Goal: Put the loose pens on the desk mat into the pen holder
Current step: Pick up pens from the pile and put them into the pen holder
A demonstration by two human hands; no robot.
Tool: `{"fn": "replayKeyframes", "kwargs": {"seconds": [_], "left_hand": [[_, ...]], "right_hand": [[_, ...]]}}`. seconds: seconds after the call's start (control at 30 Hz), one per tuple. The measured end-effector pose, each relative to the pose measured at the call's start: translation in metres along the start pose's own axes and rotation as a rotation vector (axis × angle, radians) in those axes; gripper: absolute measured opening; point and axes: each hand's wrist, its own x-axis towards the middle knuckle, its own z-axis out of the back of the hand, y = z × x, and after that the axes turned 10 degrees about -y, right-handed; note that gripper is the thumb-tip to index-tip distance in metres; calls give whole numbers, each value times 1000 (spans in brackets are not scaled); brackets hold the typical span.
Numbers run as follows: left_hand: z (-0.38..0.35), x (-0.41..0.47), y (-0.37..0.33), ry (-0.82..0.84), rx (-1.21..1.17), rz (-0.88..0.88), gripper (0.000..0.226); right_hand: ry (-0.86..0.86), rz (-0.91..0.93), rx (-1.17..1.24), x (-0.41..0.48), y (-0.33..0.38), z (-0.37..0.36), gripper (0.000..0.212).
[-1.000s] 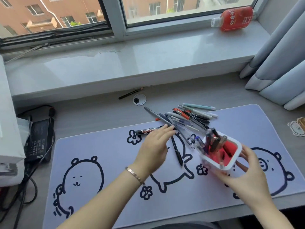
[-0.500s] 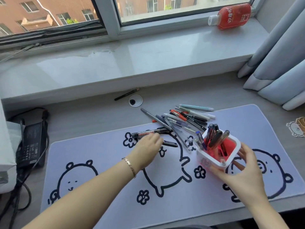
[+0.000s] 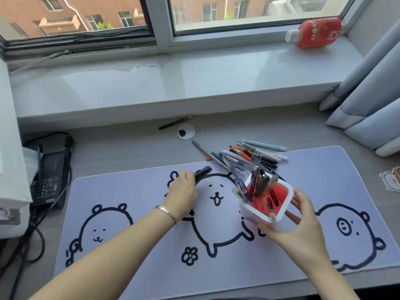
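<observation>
A pale lilac desk mat (image 3: pixel 134 252) with black bear drawings covers the desk. My right hand (image 3: pixel 300 224) grips the white pen holder (image 3: pixel 281 210) with its red inside, tilted toward the left and holding several pens. My left hand (image 3: pixel 183 191) is closed around black pens (image 3: pixel 203 171), whose dark ends stick out past my fingers, blurred. A pile of several loose pens (image 3: pixel 244 158) lies at the mat's far edge, just behind the holder.
A black pen (image 3: pixel 173 123) and a round cable grommet (image 3: pixel 186 132) lie near the windowsill. A red bottle (image 3: pixel 316 32) lies on the sill. A power adapter (image 3: pixel 50 180) with cables sits at left, a curtain (image 3: pixel 372 94) at right.
My left hand has closed on the black marker and pen and drawn them off the mat toward the left. The holder stays tilted in my right hand; the camera view shifted.
</observation>
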Motion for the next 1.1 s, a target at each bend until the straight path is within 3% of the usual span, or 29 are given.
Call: {"fn": "replayKeyframes", "kwargs": {"seconds": [0.07,0.13,0.23,0.33,0.4,0.5,0.57,0.63,0.7,0.77,0.83,0.9,0.97,1.03,1.1], "left_hand": [[26,-14,4,21,-363,282,12],[59,-25,1,-153,-784,431,14],[110,-41,-18,-374,-1303,275,36],[119,-52,-40,-329,-1436,146,63],[110,-56,-49,-286,-1397,160,61],[105,-55,-48,-358,-1259,91,63],[107,-49,-44,-495,-1134,-74,72],[101,-41,-40,-560,-878,-292,63],[96,-34,-41,-449,-660,-353,42],[96,-28,-41,-213,-616,-387,47],[97,-17,-39,-119,-670,-428,54],[97,7,-32,-170,-815,-331,46],[89,43,-17,-224,-809,-100,38],[74,82,4,-183,-571,98,37],[58,115,24,-154,-341,175,37]], "right_hand": [[33,-2,-5,-1,-1,-5,83],[76,-9,-18,-3,-1,-14,82],[131,12,-66,-6,2,-32,80],[171,59,-83,-7,13,-51,76],[182,93,-102,-7,18,-59,78],[170,117,-97,-6,23,-62,80],[152,133,-68,-5,25,-59,80],[129,145,-54,-5,27,-57,78],[109,147,-46,-4,29,-55,78],[101,138,-40,1,31,-52,81],[84,119,-23,8,32,-48,82],[59,105,-10,19,35,-45,80],[19,81,-11,31,38,-41,79],[-19,58,1,43,40,-36,76],[-55,51,14,54,43,-32,75]]}}
